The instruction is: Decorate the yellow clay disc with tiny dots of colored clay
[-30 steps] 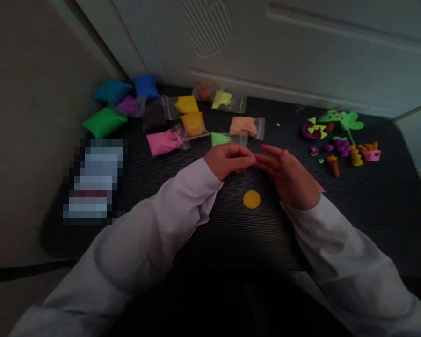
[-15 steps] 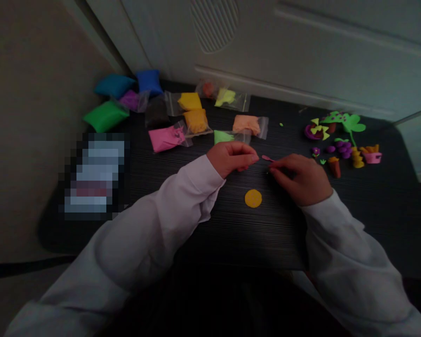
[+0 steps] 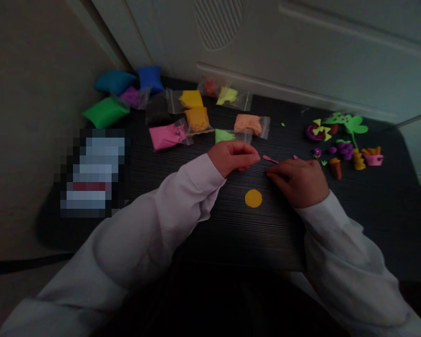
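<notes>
My left hand (image 3: 233, 157) hovers over the dark table with thumb and forefinger pinched together; whatever may be between them is too small to name. To its right, my right hand (image 3: 298, 181) rests low at the tabletop, fingertips closed, with anything in them hidden. A thin pink tool (image 3: 270, 159) with a broader end lies just beyond those fingertips, partly covered by the hand. Another pink piece (image 3: 295, 157) shows behind the knuckles. Between my hands and nearer to me lies a flat, round yellow-orange clay disc (image 3: 253, 198), touched by neither.
Bags of coloured clay, among them pink (image 3: 166, 136), orange (image 3: 197, 119) and peach (image 3: 248, 123), lie along the back. A pixelated screen (image 3: 91, 173) is at left. Small clay models, including a pink basket (image 3: 372, 157) and purple grapes (image 3: 345, 150), stand at right.
My right hand has come away from my left, turned palm down and lowered to the table beside the pink tool. My left hand keeps its pinch. The view has shifted slightly.
</notes>
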Demonstrator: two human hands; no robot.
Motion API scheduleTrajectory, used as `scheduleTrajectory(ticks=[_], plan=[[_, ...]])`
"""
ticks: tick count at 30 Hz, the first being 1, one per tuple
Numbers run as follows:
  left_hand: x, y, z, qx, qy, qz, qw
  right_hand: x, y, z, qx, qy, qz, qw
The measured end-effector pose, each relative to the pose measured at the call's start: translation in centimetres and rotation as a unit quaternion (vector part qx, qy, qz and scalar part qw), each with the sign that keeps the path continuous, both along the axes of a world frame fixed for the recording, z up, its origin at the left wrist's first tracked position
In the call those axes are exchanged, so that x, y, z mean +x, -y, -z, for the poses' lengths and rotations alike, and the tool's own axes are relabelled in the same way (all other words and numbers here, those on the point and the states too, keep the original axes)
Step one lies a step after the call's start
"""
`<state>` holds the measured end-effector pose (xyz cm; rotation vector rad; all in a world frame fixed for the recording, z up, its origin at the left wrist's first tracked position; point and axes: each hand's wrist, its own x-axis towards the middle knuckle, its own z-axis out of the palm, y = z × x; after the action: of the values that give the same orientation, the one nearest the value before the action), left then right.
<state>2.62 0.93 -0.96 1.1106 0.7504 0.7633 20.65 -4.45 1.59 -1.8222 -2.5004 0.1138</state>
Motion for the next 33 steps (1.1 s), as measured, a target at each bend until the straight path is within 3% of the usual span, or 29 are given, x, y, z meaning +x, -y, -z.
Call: scheduleTrajectory(ticks=[6, 8, 10, 12, 14, 17, 19, 21, 28, 30, 33], plan=[[0.1, 0.1, 0.0, -0.004, 0.002, -0.009, 1.0, -0.7, 0.2, 0.4, 0.021, -0.006, 0.005, 1.0], [0.1, 0.1, 0.0, -0.009, 0.001, -0.012, 1.0, -0.5, 0.2, 0.2, 0.016, -0.089, 0.004, 0.996], [0.0, 0.1, 0.0, -0.013, 0.003, -0.013, 1.0, -0.4, 0.3, -0.1, -0.006, -0.222, 0.014, 0.975], [0.0, 0.1, -0.1, -0.016, 0.005, -0.01, 1.0, -0.4, 0.5, -0.7, -0.052, -0.38, 0.034, 0.923], [0.0, 0.1, -0.1, -0.015, 0.009, -0.007, 1.0, -0.6, 0.6, -1.1, -0.126, -0.52, 0.056, 0.843], [0.0, 0.1, 0.0, -0.009, 0.014, -0.008, 1.0, -1.3, 0.7, -1.6, -0.248, -0.627, 0.099, 0.732], [0.0, 0.1, 0.1, -0.009, 0.011, -0.01, 1.0, -1.7, 0.7, -1.9, -0.305, -0.645, 0.136, 0.688], [-0.1, 0.1, 0.0, -0.011, 0.008, -0.009, 1.0, -1.9, 0.6, -2.1, -0.328, -0.653, 0.165, 0.663], [0.0, 0.0, -0.2, -0.018, 0.004, -0.004, 1.0, -2.1, 0.6, -2.4, -0.349, -0.687, 0.184, 0.61], [0.0, 0.1, -0.2, -0.019, 0.004, -0.006, 1.0, -2.0, 0.7, -2.3, -0.351, -0.683, 0.18, 0.615], [0.0, 0.2, -0.2, -0.019, 0.009, -0.01, 1.0, -2.0, 0.7, -2.3, -0.343, -0.661, 0.16, 0.648]])
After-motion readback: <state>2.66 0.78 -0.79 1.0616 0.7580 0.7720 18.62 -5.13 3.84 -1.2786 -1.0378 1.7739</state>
